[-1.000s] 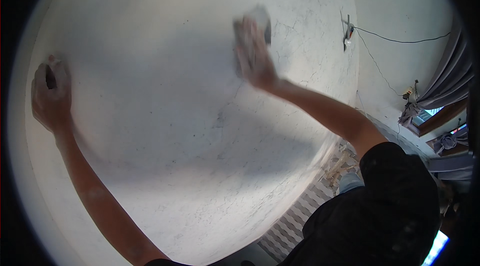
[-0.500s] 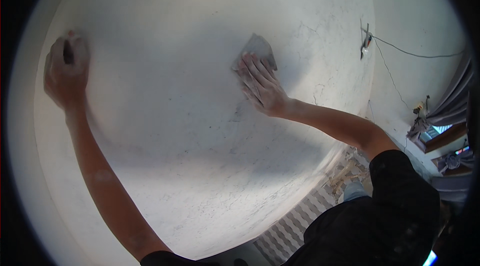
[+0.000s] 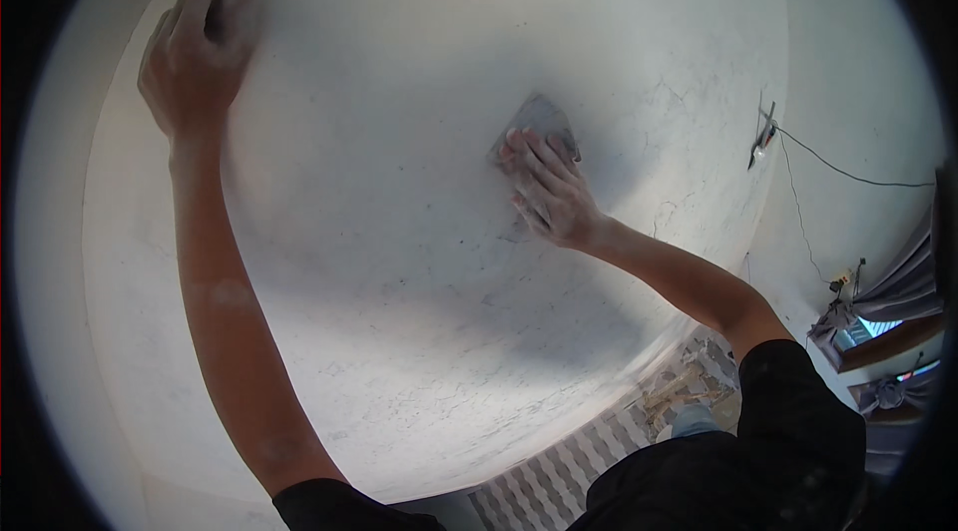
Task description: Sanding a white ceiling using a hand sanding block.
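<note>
A white plastered wall (image 3: 399, 262) with fine cracks and grey marks fills the head view. My right hand (image 3: 544, 192) lies flat against it near the middle, fingers spread, pressing a grey sheet of sandpaper (image 3: 537, 122) to the surface. My left hand (image 3: 195, 57) is up at the top left, fingers curled into a fist and resting on the wall; something small and dark shows between the fingers, but I cannot tell what it is.
A wire (image 3: 838, 172) runs from a small fitting (image 3: 763, 137) on the wall at the right. Grey curtains (image 3: 898, 291) hang at the far right. A patterned tiled floor (image 3: 569, 476) shows at the bottom, below the wall.
My right hand has slid the sandpaper down and to the left across the wall. My left hand has kept its place on the wall.
</note>
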`<state>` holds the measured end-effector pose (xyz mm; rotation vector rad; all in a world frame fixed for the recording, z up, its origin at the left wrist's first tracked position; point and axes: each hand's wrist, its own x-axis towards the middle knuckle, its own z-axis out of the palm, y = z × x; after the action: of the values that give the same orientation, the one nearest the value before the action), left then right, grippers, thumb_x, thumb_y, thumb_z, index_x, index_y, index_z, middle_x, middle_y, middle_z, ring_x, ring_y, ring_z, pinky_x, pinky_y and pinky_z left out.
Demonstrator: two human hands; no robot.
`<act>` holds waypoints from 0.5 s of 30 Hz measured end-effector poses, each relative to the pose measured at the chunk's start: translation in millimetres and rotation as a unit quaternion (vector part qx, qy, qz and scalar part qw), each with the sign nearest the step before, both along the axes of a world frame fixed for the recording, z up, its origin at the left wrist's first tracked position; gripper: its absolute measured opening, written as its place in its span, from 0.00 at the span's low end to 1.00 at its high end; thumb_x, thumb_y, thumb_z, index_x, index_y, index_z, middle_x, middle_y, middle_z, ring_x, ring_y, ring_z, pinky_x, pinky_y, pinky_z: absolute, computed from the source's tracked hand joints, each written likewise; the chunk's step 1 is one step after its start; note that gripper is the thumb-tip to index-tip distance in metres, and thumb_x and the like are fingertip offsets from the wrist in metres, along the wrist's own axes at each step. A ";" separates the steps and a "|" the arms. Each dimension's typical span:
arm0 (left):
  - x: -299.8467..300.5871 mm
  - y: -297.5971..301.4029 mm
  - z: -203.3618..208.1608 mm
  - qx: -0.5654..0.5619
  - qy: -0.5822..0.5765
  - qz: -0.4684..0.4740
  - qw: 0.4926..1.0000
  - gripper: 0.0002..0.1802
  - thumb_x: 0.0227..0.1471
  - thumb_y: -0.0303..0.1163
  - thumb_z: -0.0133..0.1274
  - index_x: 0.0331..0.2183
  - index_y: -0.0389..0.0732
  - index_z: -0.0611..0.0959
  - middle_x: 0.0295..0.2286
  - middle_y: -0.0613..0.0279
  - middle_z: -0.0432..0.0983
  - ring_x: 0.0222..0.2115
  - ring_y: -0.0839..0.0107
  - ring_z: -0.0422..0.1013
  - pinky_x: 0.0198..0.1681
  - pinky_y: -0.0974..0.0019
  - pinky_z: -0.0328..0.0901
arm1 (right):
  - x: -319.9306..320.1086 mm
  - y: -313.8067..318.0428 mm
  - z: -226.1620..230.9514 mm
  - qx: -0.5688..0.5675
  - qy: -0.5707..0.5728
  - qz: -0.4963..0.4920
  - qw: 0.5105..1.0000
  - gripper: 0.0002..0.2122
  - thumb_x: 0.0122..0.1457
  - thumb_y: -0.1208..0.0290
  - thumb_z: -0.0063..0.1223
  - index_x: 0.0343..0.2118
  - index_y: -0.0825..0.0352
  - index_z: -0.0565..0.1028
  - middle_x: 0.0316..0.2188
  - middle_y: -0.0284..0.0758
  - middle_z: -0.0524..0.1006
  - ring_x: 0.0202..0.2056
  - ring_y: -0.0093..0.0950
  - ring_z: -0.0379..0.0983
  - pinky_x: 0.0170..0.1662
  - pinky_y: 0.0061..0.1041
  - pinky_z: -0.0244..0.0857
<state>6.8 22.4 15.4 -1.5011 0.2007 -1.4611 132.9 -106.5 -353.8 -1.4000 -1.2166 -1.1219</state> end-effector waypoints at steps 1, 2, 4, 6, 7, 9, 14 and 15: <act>-1.0 0.9 2.0 -0.022 0.003 -0.005 1.000 0.09 0.51 0.43 0.59 0.26 0.50 0.83 0.20 0.71 0.78 0.22 0.69 0.76 0.24 0.65 0.69 | 2.1 0.1 4.0 0.002 -0.008 0.001 1.000 0.28 0.63 0.69 0.47 0.65 0.69 0.57 0.67 0.44 0.53 0.68 0.41 0.47 0.68 0.43 0.38; 1.6 1.9 0.6 -0.027 0.003 -0.009 1.000 0.09 0.51 0.43 0.59 0.26 0.50 0.83 0.20 0.71 0.78 0.22 0.69 0.76 0.24 0.65 0.69 | 4.4 -4.3 18.8 -0.004 -0.008 -0.003 1.000 0.28 0.63 0.69 0.47 0.65 0.69 0.57 0.67 0.44 0.53 0.68 0.41 0.47 0.68 0.43 0.38; 0.1 4.5 1.1 -0.001 0.023 -0.021 1.000 0.10 0.51 0.44 0.60 0.25 0.50 0.83 0.20 0.70 0.77 0.21 0.69 0.75 0.23 0.66 0.69 | 4.4 1.7 66.5 0.037 -0.001 0.007 0.999 0.28 0.63 0.69 0.47 0.65 0.69 0.58 0.67 0.43 0.54 0.68 0.40 0.47 0.68 0.43 0.39; 0.0 4.3 0.4 -0.010 0.018 -0.020 1.000 0.10 0.51 0.43 0.60 0.24 0.50 0.82 0.19 0.70 0.77 0.21 0.70 0.75 0.22 0.66 0.68 | 3.6 6.0 88.9 0.059 -0.004 0.012 0.998 0.27 0.63 0.68 0.47 0.65 0.69 0.58 0.67 0.42 0.54 0.68 0.40 0.47 0.68 0.43 0.40; -0.6 4.5 0.0 -0.016 0.012 -0.016 1.000 0.11 0.51 0.43 0.60 0.23 0.50 0.81 0.19 0.71 0.77 0.20 0.70 0.74 0.22 0.66 0.67 | 2.7 7.7 93.0 0.083 -0.006 0.020 0.996 0.27 0.63 0.68 0.47 0.64 0.68 0.59 0.67 0.42 0.55 0.68 0.39 0.47 0.68 0.42 0.40; -3.1 10.5 1.1 0.012 0.011 -0.031 0.999 0.12 0.51 0.44 0.59 0.22 0.49 0.80 0.19 0.71 0.77 0.20 0.70 0.74 0.22 0.66 0.67 | -6.8 6.6 63.7 0.051 -0.002 0.021 0.998 0.26 0.64 0.68 0.46 0.64 0.68 0.60 0.67 0.42 0.56 0.68 0.39 0.48 0.67 0.42 0.40; -2.0 7.7 4.6 -0.035 -0.003 0.033 0.999 0.13 0.54 0.47 0.56 0.29 0.48 0.84 0.23 0.67 0.80 0.24 0.68 0.77 0.27 0.65 0.70 | 6.1 4.4 25.6 -0.007 -0.035 0.007 0.999 0.25 0.65 0.67 0.46 0.63 0.68 0.61 0.66 0.41 0.57 0.68 0.39 0.49 0.67 0.42 0.41; 0.8 2.5 -1.0 -0.065 0.004 0.036 0.997 0.12 0.54 0.46 0.57 0.28 0.49 0.84 0.22 0.68 0.79 0.24 0.67 0.77 0.26 0.64 0.70 | 5.2 5.5 51.0 0.010 -0.030 0.000 1.000 0.25 0.64 0.65 0.48 0.63 0.65 0.62 0.66 0.39 0.58 0.67 0.38 0.50 0.67 0.41 0.41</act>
<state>7.6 24.8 14.4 -1.6017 0.0554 -1.4332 138.2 -101.0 -302.8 -1.3609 -1.2442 -1.1797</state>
